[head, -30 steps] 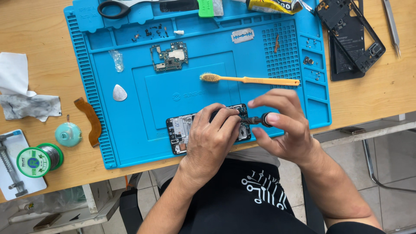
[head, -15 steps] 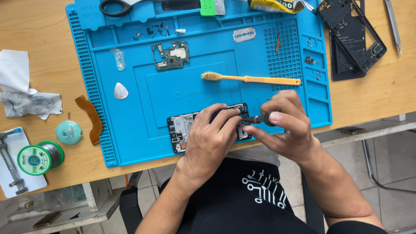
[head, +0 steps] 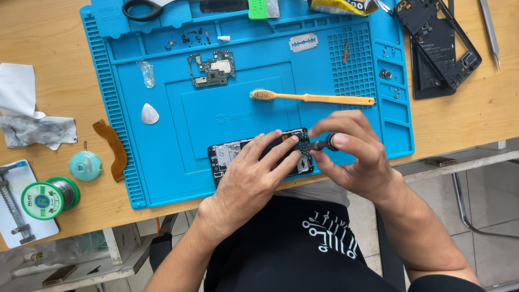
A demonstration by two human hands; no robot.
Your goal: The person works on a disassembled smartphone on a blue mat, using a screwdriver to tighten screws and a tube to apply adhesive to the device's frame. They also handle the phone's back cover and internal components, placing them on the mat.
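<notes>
Barely any shift: right hand (head: 354, 157) still pinches the small dark screwdriver (head: 320, 145), tip at the opened phone (head: 227, 154). Left hand (head: 254, 173) stays flat on it, holding nothing. Blue mat (head: 162, 173) trays: tiny screws (head: 189, 39), razor blade (head: 303, 42).

This is a phone-repair workbench in a small electronics workshop: a blue silicone repair mat (head: 162, 178) with ribbed edges and small parts compartments covers the middle of a wooden surface (head: 48, 48). On the mat lie a bare circuit board (head: 212, 68), loose screws (head: 186, 39), a razor blade (head: 303, 42) and a yellow brush (head: 313, 98). Left of the mat sits a solder spool (head: 50, 198); right of it lies a stripped black phone frame (head: 440, 46).
</notes>
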